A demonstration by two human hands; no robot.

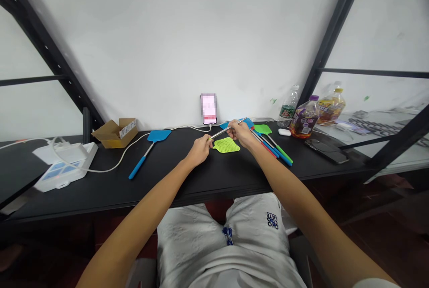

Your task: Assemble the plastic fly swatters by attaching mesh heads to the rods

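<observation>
Silver metal rod [225,130] was gripped by the fingers [208,141] of the left hand [199,150] and right hand [239,133], just above a green flyswatter [226,145] on the black tabletop [83,198].

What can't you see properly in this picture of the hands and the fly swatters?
From the head camera:
- The phone: its screen is blurred out.
- The metal swatter shaft: the left hand and right hand cover parts of it.
- The blue swatter head: the right hand hides part of it.
- The cardboard box's label: too small to read.
- The keyboard: a black frame bar crosses it.
</observation>
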